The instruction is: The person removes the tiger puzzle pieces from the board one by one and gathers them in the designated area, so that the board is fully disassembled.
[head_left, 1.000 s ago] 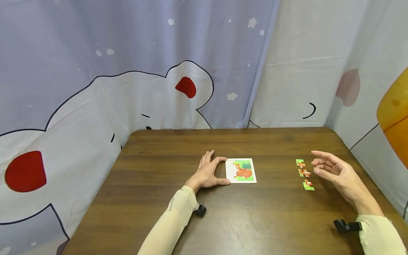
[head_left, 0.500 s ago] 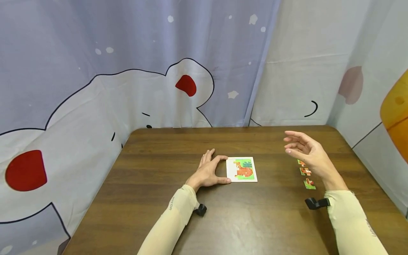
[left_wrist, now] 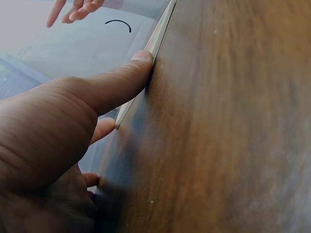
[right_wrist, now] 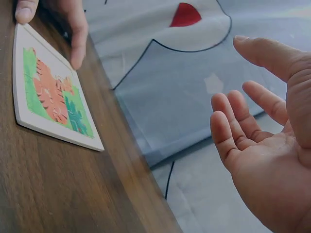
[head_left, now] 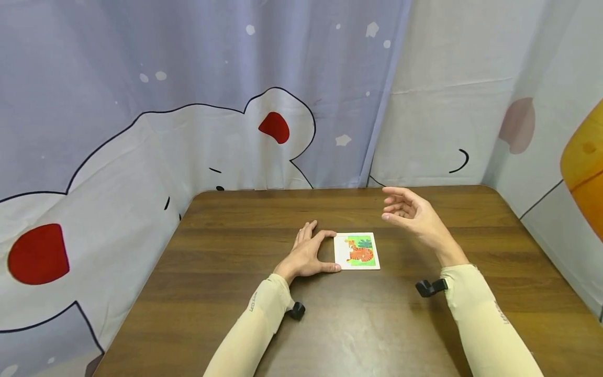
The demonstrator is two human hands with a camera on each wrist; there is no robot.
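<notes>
A square white jigsaw board (head_left: 341,252) with a tiger picture (head_left: 361,254) lies on the wooden table. Its left strip is bare white, as the head view shows. My left hand (head_left: 306,256) holds it at the left side, thumb at the near corner and index finger at the far one; the thumb (left_wrist: 121,82) presses the board's edge in the left wrist view. Up in the air, to the right of the board, is my right hand (head_left: 414,217). Its fingers are loosely bent, thumb apart, and nothing is between them (right_wrist: 272,141). No loose puzzle pieces show; my right arm covers their earlier spot.
The brown table (head_left: 226,235) reaches back to a patterned curtain (head_left: 207,141) along its far edge. More curtain hangs at the left and right sides. Each wrist carries a small black camera, such as the right-hand camera (head_left: 426,288).
My right hand has moved left from beside three loose puzzle pieces toward the board, and its arm now hides them. My left hand and the board have stayed in place.
</notes>
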